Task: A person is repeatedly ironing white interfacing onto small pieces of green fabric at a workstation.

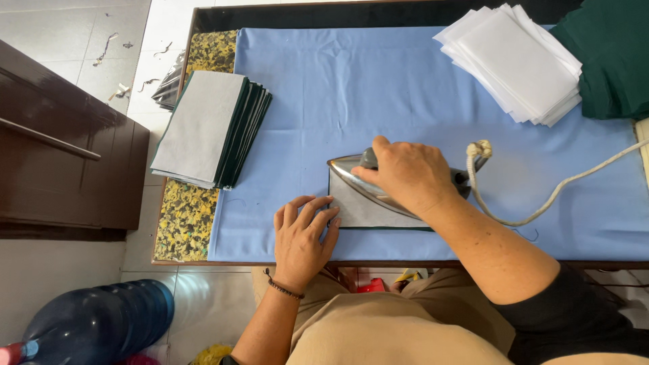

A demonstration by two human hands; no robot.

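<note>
- My right hand is clenched around the dark handle of the metal iron; the iron sits on a grey interfacing piece with its pointed nose toward my left.
- My left hand grasps nothing: it lies flat with fingers spread, pressing the near-left corner of the grey piece, just beside the iron's nose.
- Risk, as I judge it: those left fingertips are very close to the hot soleplate; a slide of the iron toward them could burn them.
- Second risk: the cream cord loops off the iron's back end and runs away to its right; if it snags or drags, it could tug the iron off line or wrinkle the blue cloth.
- Third: letting the iron rest too long in one place could scorch the piece.
- The grey piece looks flat, thin and rectangular, with a dark green edge showing along its near side; the iron covers its far part.
- It lies on the blue cloth near the desk's front edge, directly under the iron.
- Left of the iron, well apart, is a stack of grey-and-green pieces.
- Beyond the iron to its right is a stack of white sheets, with dark green fabric beside it.
</note>
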